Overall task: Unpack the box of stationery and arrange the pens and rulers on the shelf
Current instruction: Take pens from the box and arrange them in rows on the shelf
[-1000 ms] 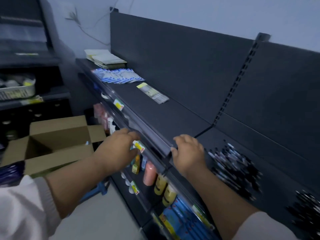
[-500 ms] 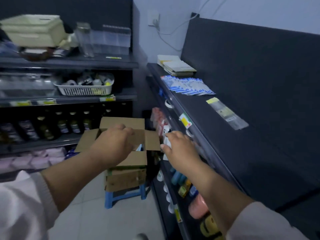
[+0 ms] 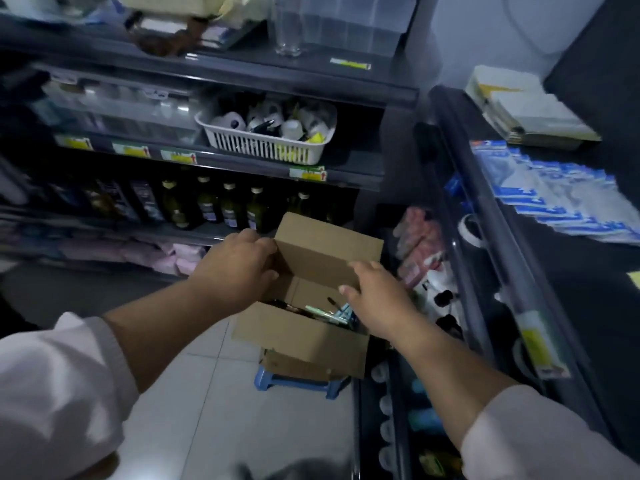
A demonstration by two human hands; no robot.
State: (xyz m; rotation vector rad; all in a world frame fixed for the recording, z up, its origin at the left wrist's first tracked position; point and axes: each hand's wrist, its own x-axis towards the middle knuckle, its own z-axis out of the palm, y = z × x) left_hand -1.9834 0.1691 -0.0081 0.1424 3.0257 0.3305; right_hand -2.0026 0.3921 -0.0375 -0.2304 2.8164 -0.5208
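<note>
Swinging from shelf back to box: right hand now spread loosely above pens, left hand at flap, grip unclear; next pickup likely.

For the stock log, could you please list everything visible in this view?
brown cardboard box: one, open, on the stool, centre.
pens: several, dark and pale green, inside the box.
blue plastic stool: one, under the box, on the pale tiled floor.
white slotted plastic basket: one, holding white rolls, left unit's middle shelf.
dark glass bottles: a row, count unclear, shelf below the basket.
clear drinking glass: one, left unit's top shelf.
blue-and-white flat packets: overlapping row, on the dark right shelf.
pale paper stack: one, far end of the right shelf.
left hand: at the box's left edge, grip unclear.
right hand: fingers extended over the box opening.
</note>
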